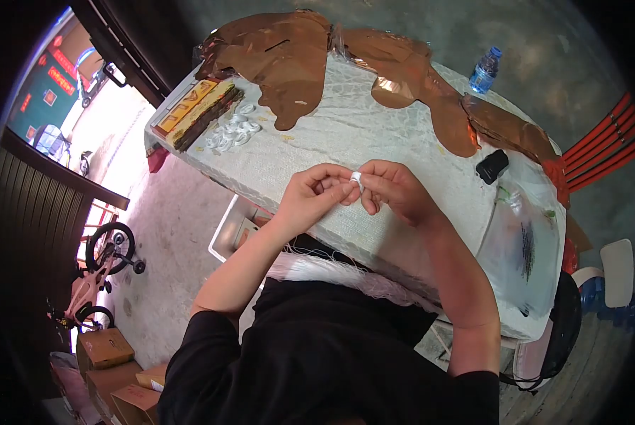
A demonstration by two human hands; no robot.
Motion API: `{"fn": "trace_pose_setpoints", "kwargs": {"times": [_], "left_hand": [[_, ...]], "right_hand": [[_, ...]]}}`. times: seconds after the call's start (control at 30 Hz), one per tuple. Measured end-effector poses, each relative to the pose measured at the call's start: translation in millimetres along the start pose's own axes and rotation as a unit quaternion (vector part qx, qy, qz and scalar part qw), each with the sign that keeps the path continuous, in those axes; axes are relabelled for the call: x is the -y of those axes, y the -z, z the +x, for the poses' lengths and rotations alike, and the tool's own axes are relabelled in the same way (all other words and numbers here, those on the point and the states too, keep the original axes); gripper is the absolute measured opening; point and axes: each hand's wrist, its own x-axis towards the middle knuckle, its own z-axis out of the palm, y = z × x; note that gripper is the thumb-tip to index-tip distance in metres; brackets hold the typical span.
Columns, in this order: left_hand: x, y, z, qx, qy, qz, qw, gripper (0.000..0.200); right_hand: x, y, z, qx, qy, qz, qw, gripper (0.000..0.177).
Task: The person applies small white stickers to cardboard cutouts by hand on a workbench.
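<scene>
Over the near edge of the white-covered table (289,159), my left hand (313,195) and my right hand (392,190) meet with fingertips pinched. Between them is a small white piece (356,178), gripped from both sides; its exact shape is partly hidden by the fingers. A pile of white rings or loops (234,132) lies at the table's left part. Beside that pile is a stack of yellow and brown packets (197,113). White strands (317,269) hang or lie along the table's near side, just in front of my body.
Brown sheets (282,64) cover the table's far edge. A blue-capped bottle (485,69) stands at the far right, with a black object (492,166) and a clear plastic bag (519,248) nearer. A white box (227,230) is below the table's left edge; cardboard boxes (105,347) sit lower left.
</scene>
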Motion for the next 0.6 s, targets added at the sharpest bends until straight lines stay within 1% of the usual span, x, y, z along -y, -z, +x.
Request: {"fn": "trace_pose_setpoints", "kwargs": {"times": [0.03,0.1,0.17,0.23,0.3,0.37,0.43,0.47,0.5,0.53,0.57,0.6], "left_hand": [[0,1,0,0.000,0.000,0.000,1.000,0.015],[-1,3,0,0.035,-0.005,-0.014,0.999,0.013],[1,5,0,0.027,-0.002,-0.005,1.000,0.012],[2,6,-1,0.018,0.001,0.004,1.000,0.011],[2,6,-1,0.006,0.022,0.034,0.999,0.011],[3,6,1,0.007,0.022,0.033,0.999,0.010],[4,7,3,0.008,0.022,0.033,0.999,0.010],[4,9,4,-0.003,0.031,0.006,0.999,0.010],[4,12,4,-0.014,0.040,-0.020,0.999,0.010],[3,15,4,-0.016,0.039,-0.018,0.999,0.010],[3,20,4,-0.029,0.043,-0.037,0.998,0.009],[3,26,3,-0.041,0.047,-0.056,0.996,0.009]], "right_hand": [[1,-1,-1,0.004,-0.005,-0.007,1.000,0.017],[0,-2,-1,0.003,-0.014,0.001,1.000,0.017],[-2,-3,-1,0.004,-0.023,0.009,1.000,0.017],[-4,-4,1,-0.020,-0.030,0.005,0.999,0.017],[-5,-2,2,-0.018,-0.034,0.012,0.999,0.017],[-5,-2,2,-0.017,-0.037,0.019,0.999,0.016],[-4,-3,2,-0.057,-0.046,0.075,0.994,0.017],[-4,-2,2,-0.056,-0.046,0.075,0.995,0.017],[-4,0,2,-0.084,-0.035,0.090,0.992,0.018],[-4,2,3,-0.111,-0.023,0.105,0.988,0.018],[-5,4,3,-0.105,-0.022,0.106,0.989,0.018],[-7,5,4,-0.122,-0.017,0.103,0.987,0.019]]}}
